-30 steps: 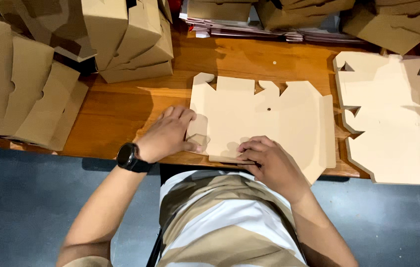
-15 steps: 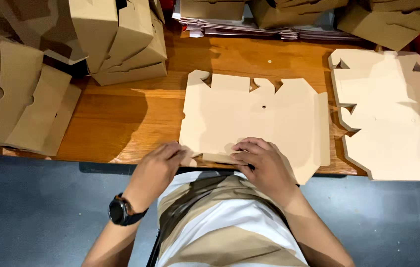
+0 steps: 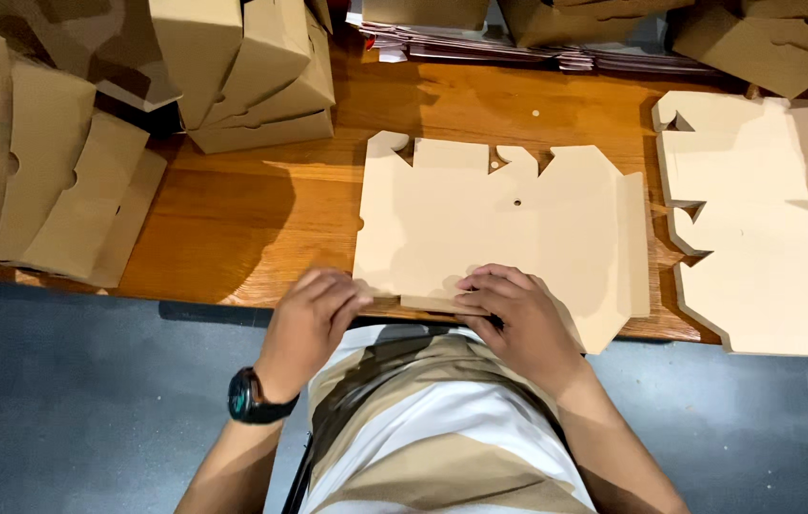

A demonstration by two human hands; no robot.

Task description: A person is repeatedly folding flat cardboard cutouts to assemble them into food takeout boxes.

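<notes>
A flat cardboard blank lies at the centre of the frame on the wooden tabletop, its near edge at the tabletop's front rim. The left hand curls over the blank's lower left corner, its grip closed on the edge. The right hand presses down on the lower middle edge, fingers bent over it. A stack of blanks sits at right; folded boxes stand upper left.
</notes>
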